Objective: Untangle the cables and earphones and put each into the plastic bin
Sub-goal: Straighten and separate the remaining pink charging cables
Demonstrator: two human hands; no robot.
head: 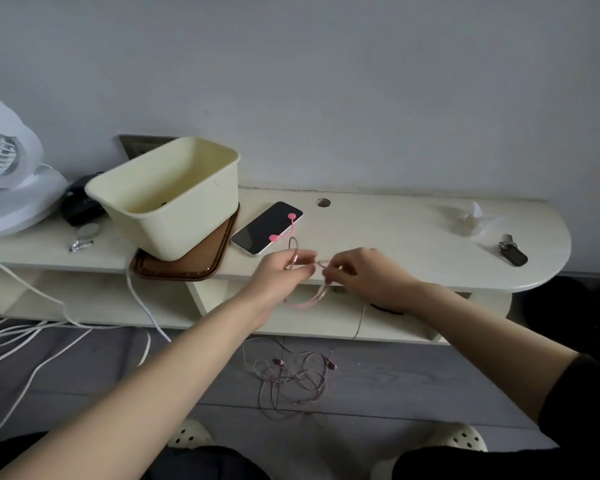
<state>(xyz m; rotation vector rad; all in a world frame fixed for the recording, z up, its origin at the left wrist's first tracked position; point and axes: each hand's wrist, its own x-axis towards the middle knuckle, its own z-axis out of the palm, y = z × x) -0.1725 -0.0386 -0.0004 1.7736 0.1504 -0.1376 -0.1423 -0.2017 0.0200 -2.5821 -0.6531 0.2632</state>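
1. Two hands meet over the front edge of the worktop (395,233). We see the left hand (283,273) with its fingers curled round coiled loops of a thin pink cable (303,304), and the right hand (361,277) pinching the same cable just beside it.
2. One loop of the cable stands up above the left hand, and another hangs below both hands in front of the worktop's edge.
3. The plastic bin (174,202), cream-coloured, sits well to the left of the hands, tilted towards us on a brown tray (187,270). We cannot make out the small dark thing on its bottom.
4. A phone (260,232) lies face up between the bin and the hands, with a pink tie (290,226) resting on its screen.
5. The earphones (280,363) lie in a pinkish tangle on the floor (413,382), below the hands and apart from them.
6. Several white cables (32,344) trail over the floor at the left, below a white fan (11,192).
7. A set of keys (511,254) lies near the worktop's right end.
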